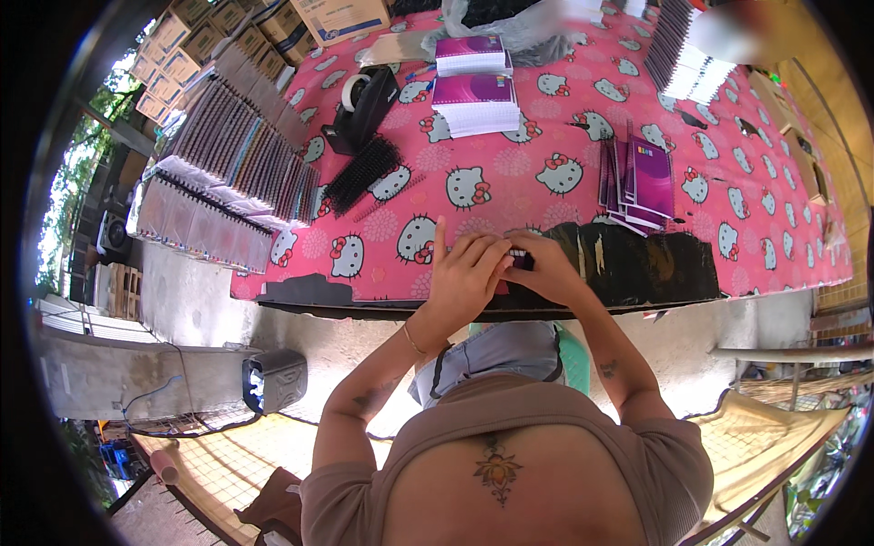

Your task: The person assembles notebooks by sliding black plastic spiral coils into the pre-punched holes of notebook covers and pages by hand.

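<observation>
At the near edge of the table, my left hand (466,273) and my right hand (546,269) meet, their fingertips bent together around a small dark thing (520,258) with a pale strip. My fingers hide most of it, so its kind does not show. The left index finger points up, away from the rest. To the right of my hands lies a small pile of purple-covered spiral notepads (651,177). Ahead stand two stacks of purple-topped white pads (473,89). A heap of black binding coils (364,173) is to the left.
A pink cartoon-print cloth (510,173) covers the table, with black patches at its front edge. Tall rows of spiral notebooks (237,150) stand at the left, more notebooks (678,64) at the far right. A black tape dispenser (369,114), grey plastic bag (510,32) and cartons (341,16) lie beyond.
</observation>
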`<control>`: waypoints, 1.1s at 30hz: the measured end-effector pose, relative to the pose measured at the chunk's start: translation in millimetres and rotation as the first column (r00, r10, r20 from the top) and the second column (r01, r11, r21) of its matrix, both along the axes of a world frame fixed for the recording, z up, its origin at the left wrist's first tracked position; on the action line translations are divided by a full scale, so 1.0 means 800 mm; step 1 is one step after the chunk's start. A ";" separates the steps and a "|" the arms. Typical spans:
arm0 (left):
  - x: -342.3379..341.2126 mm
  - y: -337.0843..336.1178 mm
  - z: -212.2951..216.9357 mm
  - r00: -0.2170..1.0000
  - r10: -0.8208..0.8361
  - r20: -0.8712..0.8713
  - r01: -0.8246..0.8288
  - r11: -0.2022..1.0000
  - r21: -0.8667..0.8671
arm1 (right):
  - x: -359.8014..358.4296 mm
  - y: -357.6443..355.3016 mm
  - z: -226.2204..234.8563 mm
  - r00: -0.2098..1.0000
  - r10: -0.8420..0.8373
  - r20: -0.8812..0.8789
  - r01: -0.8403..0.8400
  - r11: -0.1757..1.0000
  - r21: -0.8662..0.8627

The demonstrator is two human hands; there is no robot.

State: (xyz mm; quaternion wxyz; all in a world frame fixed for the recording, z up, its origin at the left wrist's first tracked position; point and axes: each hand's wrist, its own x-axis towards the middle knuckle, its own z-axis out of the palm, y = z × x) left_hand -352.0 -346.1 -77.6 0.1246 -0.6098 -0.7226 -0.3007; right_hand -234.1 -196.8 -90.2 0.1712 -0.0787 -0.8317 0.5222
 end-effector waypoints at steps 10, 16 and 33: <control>-0.007 0.003 0.001 0.998 -0.059 0.004 0.059 0.997 0.048 | 0.026 0.046 0.026 0.993 0.110 0.032 -0.107 0.992 -0.072; -0.004 -0.001 0.017 0.990 -0.133 0.053 0.133 0.991 -0.005 | 0.019 0.040 0.029 0.996 0.094 0.004 -0.094 0.994 0.047; -0.228 0.186 0.042 0.985 -0.056 -0.162 0.057 0.998 0.003 | 0.112 0.132 0.067 0.687 -0.626 -0.369 0.663 0.331 0.672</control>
